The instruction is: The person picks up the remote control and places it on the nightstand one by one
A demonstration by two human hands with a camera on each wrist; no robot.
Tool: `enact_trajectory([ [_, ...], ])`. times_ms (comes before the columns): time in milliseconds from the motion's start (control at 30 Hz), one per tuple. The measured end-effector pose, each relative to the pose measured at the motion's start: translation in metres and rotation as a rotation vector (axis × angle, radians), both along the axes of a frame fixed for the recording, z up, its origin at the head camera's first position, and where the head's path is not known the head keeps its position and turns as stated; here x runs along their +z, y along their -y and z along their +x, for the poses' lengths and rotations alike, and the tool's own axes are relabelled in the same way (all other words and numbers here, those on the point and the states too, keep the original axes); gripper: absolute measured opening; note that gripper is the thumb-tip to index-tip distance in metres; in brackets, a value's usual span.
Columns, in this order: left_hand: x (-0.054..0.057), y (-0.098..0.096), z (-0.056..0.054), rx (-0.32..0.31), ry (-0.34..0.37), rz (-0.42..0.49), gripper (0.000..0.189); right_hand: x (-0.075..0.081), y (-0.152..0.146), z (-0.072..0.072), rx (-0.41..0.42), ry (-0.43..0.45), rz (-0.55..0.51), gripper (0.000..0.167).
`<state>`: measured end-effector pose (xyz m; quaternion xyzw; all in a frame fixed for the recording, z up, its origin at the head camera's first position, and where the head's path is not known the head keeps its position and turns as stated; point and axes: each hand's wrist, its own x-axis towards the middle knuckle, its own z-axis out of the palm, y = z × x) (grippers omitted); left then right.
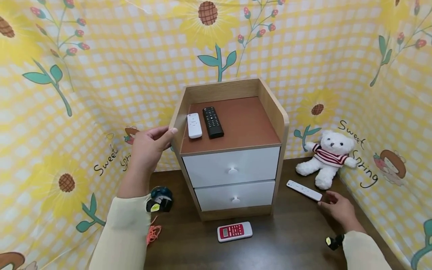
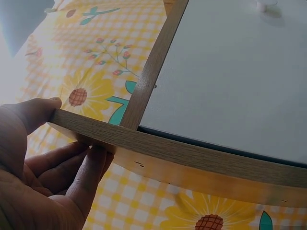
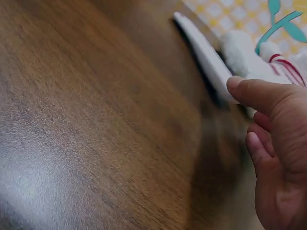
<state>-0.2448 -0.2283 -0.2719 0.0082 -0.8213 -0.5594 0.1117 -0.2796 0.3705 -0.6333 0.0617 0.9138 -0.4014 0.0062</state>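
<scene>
Cabinet [image 1: 219, 215] top carries short white remote [image 1: 194, 126] and black remote [image 1: 212, 122], towards left wall; both drawers [image 1: 209, 168] closed, insides hidden. My right hand [image 1: 341, 210] pinches near end of slim white remote [image 1: 303, 190], by table's [image 1: 287, 240] back right corner; long axis slants, far end towards cabinet. My left hand [image 1: 147, 148] grips cabinet's left panel edge. Tabletop stretches between slim white remote and red-and-white handset [image 1: 248, 229].

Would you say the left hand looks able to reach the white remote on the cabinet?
Probably yes: the white remote lies uncovered just inside the side panel the left hand grips, with only that panel between.
</scene>
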Motion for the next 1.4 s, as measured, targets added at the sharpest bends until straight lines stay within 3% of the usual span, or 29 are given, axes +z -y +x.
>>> enact_trajectory([
  [167,0.003,-0.003,-0.003,-0.024,0.005,-0.011,0.059,-0.008,0.004,-0.003,0.017,0.047,0.003,0.076],
  [400,0.002,0.002,-0.001,0.005,0.017,0.015,0.059,-0.005,0.012,-0.018,0.056,-0.024,0.114,0.061],
  [533,0.001,0.002,0.000,-0.001,0.015,0.021,0.060,-0.005,0.015,-0.018,0.046,-0.048,0.138,0.053],
  [800,0.002,0.002,0.000,-0.004,0.029,0.019,0.060,0.000,0.019,-0.017,0.032,-0.038,0.113,0.054],
  [933,0.003,0.002,-0.001,-0.011,0.031,0.010,0.061,0.008,0.025,-0.017,-0.019,-0.082,0.082,0.051],
  [1033,0.002,0.002,-0.001,-0.015,0.024,0.000,0.061,0.026,0.031,-0.018,-0.072,-0.142,0.050,0.049],
  [1133,0.001,0.002,-0.002,-0.016,0.016,0.001,0.062,0.058,0.040,-0.023,-0.111,-0.204,0.022,0.049],
  [1267,0.001,0.002,-0.002,-0.013,0.015,0.006,0.063,0.119,0.057,-0.031,-0.155,-0.310,-0.029,0.046],
  [1400,0.001,0.003,-0.002,-0.010,0.015,0.006,0.063,0.192,0.072,-0.037,-0.169,-0.366,-0.096,0.047],
])
